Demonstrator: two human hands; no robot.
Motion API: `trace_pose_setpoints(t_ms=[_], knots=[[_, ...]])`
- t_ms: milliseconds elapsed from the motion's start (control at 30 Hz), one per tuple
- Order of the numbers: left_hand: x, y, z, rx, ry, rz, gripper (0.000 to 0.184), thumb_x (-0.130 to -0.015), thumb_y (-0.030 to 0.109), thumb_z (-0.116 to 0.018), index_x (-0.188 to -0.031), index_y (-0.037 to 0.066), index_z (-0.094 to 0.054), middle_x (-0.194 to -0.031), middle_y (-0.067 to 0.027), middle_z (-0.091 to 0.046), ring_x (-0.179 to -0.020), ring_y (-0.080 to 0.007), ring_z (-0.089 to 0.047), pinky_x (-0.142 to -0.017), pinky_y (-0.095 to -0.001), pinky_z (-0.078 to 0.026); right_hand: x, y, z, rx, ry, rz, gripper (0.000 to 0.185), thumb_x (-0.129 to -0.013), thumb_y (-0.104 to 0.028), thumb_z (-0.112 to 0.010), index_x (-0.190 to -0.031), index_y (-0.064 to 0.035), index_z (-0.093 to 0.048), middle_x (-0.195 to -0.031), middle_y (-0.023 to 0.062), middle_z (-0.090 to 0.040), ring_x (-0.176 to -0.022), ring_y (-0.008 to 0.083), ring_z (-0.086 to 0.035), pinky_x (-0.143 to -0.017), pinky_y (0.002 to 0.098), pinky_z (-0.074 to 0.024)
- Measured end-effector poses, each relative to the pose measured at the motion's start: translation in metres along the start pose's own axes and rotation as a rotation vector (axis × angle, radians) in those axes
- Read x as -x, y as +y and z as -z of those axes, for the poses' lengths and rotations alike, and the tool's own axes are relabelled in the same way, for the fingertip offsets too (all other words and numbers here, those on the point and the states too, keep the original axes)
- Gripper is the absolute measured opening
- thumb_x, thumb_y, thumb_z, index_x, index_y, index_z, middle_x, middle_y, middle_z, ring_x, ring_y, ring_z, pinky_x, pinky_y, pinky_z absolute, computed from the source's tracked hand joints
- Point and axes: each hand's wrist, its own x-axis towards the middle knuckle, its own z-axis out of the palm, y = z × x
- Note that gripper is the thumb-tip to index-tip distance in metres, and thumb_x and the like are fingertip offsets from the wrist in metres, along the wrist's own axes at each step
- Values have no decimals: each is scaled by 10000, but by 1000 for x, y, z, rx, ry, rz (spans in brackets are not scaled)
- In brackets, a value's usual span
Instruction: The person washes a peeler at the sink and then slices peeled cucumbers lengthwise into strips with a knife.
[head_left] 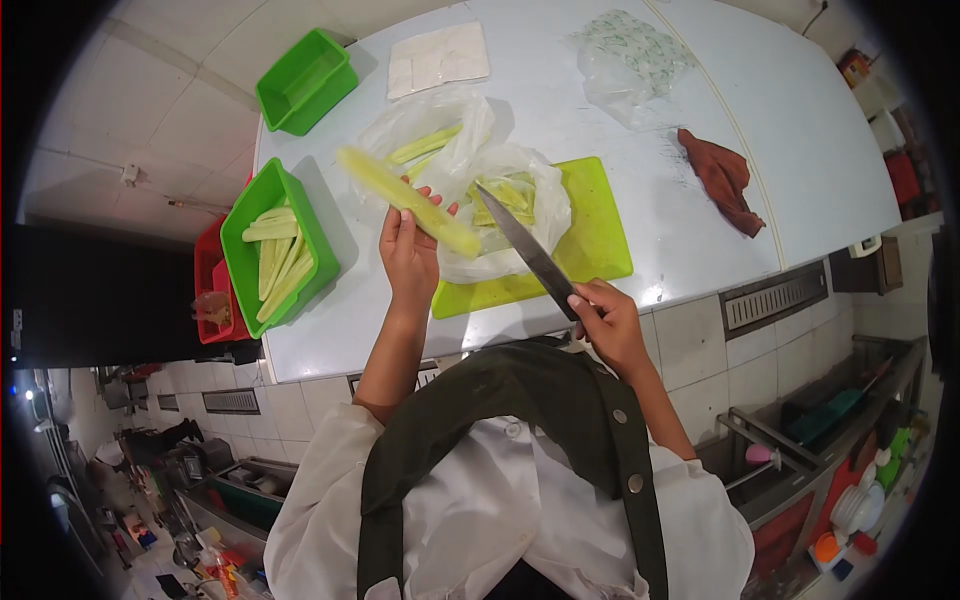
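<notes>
A long pale green vegetable piece lies across my left hand, whose fingers curl round it. My right hand grips the handle of a large knife, its blade pointing up and to the left. Below the blade, an open plastic bag with green peelings rests on a lime-green cutting board. Another clear bag behind my left hand holds more long green pieces. Several peeled pieces lie in a green basket at the left.
An empty green basket stands at the back left beside a folded white cloth. A crumpled plastic bag and a brown cloth lie on the white table. A red basket is at the far left.
</notes>
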Motion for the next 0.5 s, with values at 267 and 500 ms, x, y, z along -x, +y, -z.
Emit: trace_pose_setpoints(t_ms=[267, 500], knots=[[-2, 0, -5, 156, 99, 35, 346, -970, 283, -302, -1146, 19, -441, -1026, -96, -492, -889, -193, -521, -908, -534, -440, 4, -5, -10, 80, -192, -46, 171, -874, -149, -557, -869, 19, -590, -635, 28, -522, -495, 54, -435, -434, 216, -361], [-5, 6, -14, 149, 115, 22, 351, -970, 308, -303, -1112, 23, -452, -1030, -85, -485, -892, -189, -520, -902, -526, -443, 3, 11, -17, 99, -188, -37, 178, -878, -160, -557, -874, 17, -580, -586, 14, -483, -480, 50, -419, -435, 218, -355]])
